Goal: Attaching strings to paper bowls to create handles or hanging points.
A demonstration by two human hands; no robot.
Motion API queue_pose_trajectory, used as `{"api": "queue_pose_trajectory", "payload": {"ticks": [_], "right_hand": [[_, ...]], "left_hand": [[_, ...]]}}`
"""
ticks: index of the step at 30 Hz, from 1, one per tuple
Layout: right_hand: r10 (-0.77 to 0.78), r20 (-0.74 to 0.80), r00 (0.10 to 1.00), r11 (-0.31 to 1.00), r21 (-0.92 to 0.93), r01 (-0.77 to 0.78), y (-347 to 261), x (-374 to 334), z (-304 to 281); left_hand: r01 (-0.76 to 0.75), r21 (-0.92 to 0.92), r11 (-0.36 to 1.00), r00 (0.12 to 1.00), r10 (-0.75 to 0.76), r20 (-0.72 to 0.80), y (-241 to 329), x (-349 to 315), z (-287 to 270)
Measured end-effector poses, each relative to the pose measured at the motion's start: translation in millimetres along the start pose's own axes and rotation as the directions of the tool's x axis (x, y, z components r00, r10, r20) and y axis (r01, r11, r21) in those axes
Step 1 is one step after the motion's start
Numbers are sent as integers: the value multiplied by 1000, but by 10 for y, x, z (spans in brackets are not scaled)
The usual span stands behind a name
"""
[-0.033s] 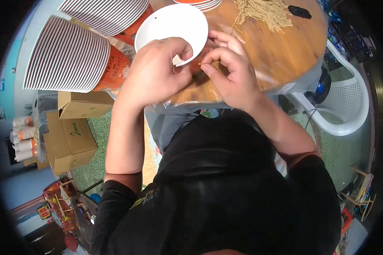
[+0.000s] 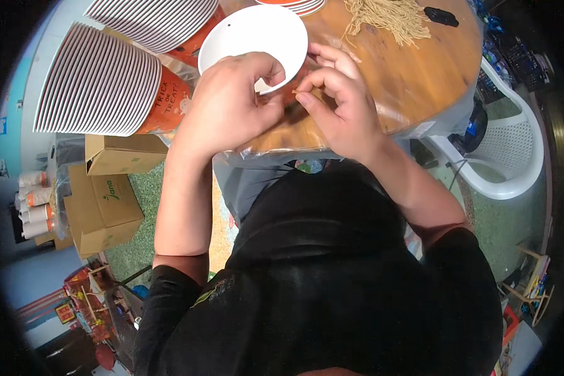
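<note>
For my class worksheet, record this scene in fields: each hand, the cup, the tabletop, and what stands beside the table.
Left hand: holds the open cup at its rim
Right hand: thumb and index fingertips close together beside the cup; anything pinched is too small to tell
Cup: white inside, mouth toward the camera
Table: nested cup stacks, tan cords, black item
Beside it: cardboard box left, white chair right

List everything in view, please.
held cup: one, white inside, top centre
cup stacks: two, orange and white, left
more cups: several, same colours, top edge
strings: one bunch, tan, table top
small object: one, black, beside strings
table: one, brown, under cups
cardboard boxes: count unclear, brown, left
chair: one, white, right
edge clutter: uncounted, mixed, both sides
shirt: one, black, bottom centre
left hand: one, bare, on cup
right hand: one, bare, by cup
</note>
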State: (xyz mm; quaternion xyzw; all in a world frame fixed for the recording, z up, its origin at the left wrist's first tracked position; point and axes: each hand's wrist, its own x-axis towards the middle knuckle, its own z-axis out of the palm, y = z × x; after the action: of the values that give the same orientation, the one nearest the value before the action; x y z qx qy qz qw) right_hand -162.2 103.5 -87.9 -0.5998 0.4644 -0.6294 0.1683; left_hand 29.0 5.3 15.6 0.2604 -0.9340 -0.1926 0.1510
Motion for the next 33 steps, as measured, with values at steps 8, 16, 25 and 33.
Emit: {"api": "queue_pose_trajectory", "payload": {"ticks": [8, 16, 25, 33], "right_hand": [[-10, -14, 1000, 992, 124, 12, 70, -66, 30], [30, -53, 998, 974, 227, -17, 121, -84, 35], [73, -79, 994, 989, 131, -63, 88, -68, -7], [440, 180, 880, 800, 367, -475, -362, -51, -216]], "left_hand": [[-66, 184, 981, 990, 88, -113, -16, 41, 132], [-72, 216, 974, 982, 107, -155, 16, 58, 194], [-197, 159, 968, 956, 225, -187, -79, 11, 147], [-414, 275, 868, 781, 494, -383, 21, -40, 87]]}}
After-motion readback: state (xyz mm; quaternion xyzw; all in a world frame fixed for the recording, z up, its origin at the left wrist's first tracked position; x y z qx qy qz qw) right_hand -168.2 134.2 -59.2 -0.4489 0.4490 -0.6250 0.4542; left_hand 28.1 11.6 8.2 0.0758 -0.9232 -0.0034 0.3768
